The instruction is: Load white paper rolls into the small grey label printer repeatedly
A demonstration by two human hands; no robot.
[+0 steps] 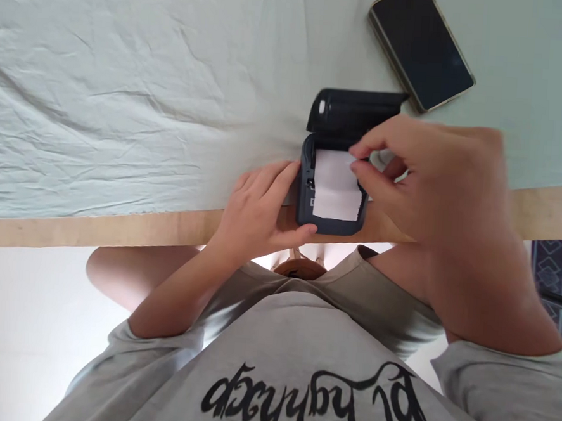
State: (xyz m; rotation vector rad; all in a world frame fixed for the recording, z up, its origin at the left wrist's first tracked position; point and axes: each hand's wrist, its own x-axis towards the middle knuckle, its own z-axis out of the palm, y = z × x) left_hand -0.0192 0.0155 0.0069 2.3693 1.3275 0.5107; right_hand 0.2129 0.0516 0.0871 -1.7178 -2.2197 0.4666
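— Printer (330, 225) sits at the desk (118, 226) edge, lid (354, 110) up; left hand (262, 209) grips its side.
— Right hand (435, 182) pinches the paper (332, 188), I think. Best pull it straight and even.

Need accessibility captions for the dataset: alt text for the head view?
A person's left hand steadies a small dark printer, lid open, at the edge of a table, while the right hand pinches the white paper lying in it. A dark-screened phone lies beyond on the pale cloth.
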